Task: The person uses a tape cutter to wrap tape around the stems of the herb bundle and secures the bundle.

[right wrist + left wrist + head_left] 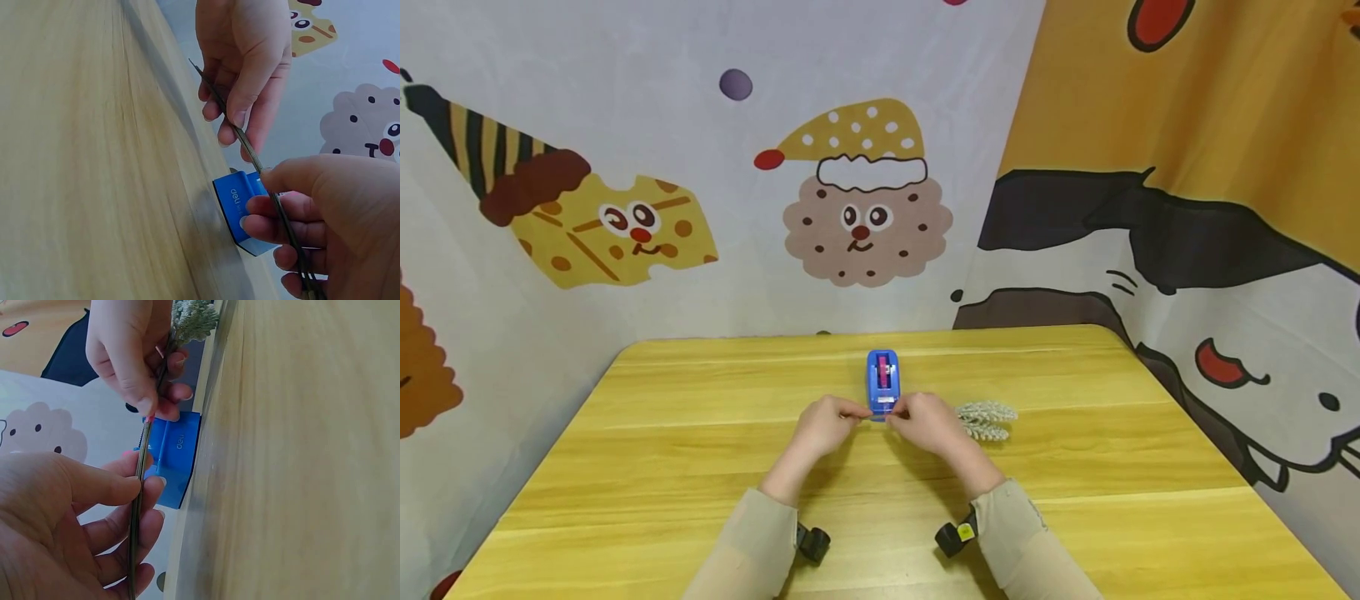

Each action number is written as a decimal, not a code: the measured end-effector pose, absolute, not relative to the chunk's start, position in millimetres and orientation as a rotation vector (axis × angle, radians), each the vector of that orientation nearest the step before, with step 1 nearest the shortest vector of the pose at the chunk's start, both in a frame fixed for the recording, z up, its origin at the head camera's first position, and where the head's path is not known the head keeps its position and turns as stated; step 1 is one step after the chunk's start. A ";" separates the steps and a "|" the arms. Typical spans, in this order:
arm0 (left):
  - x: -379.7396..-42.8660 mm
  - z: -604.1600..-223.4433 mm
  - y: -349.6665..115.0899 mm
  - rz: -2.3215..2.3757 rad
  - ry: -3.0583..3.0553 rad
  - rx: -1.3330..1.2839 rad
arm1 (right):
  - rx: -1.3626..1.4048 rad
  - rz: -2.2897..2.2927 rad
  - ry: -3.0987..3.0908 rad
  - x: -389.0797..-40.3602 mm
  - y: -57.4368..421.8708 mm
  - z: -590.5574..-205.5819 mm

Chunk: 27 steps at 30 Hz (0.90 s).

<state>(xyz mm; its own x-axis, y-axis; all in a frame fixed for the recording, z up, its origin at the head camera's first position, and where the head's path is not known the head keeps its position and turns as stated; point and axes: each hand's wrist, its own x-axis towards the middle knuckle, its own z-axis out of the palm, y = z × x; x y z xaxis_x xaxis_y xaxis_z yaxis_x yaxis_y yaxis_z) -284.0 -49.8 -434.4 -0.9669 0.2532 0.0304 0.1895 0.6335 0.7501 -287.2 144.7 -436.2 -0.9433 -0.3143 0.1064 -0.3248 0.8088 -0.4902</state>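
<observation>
A bunch of dried flowers (987,419) with pale, fluffy heads lies across both hands, heads to the right. My left hand (826,427) pinches its thin brown stems (135,519) between thumb and fingers toward the cut ends. Nearer the heads, my right hand (928,423) grips the same stems, thumb over curled fingers. A small pink bit (149,419) shows on the stems at the right thumb tip; whether it is tape cannot be told. Just beyond the hands stands a blue tape dispenser (883,391) holding a pink roll (883,369), its near end partly hidden by the fingers.
The wooden table (700,467) extends to both sides of the forearms. A cartoon-printed curtain (700,308) hangs behind its far edge. Dark wrist cameras sit under both sleeves, the left camera (814,543) and the right camera (953,538).
</observation>
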 end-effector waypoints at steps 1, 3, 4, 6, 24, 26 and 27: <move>-284.3 -433.8 -49.9 1.261 2.767 0.374 | 0.530 0.823 -2.962 -287.3 145.1 -435.8; -284.6 -432.9 -50.4 1.262 2.767 0.386 | 0.535 0.837 -2.953 -287.8 145.4 -435.0; -284.6 -432.5 -50.7 1.265 2.767 0.389 | 0.531 0.841 -2.950 -288.2 145.4 -434.9; -284.5 -431.6 -51.3 1.267 2.766 0.392 | 0.526 0.855 -2.944 -288.7 145.6 -434.5; -306.5 -421.5 -50.4 1.207 2.778 0.444 | 0.538 1.009 -2.903 -291.7 153.4 -442.2; -313.2 -420.9 -49.1 1.258 2.741 0.428 | 0.543 1.011 -2.899 -292.0 154.0 -441.8; -316.5 -421.1 -48.3 1.294 2.715 0.426 | 0.544 1.004 -2.898 -292.1 154.4 -442.0</move>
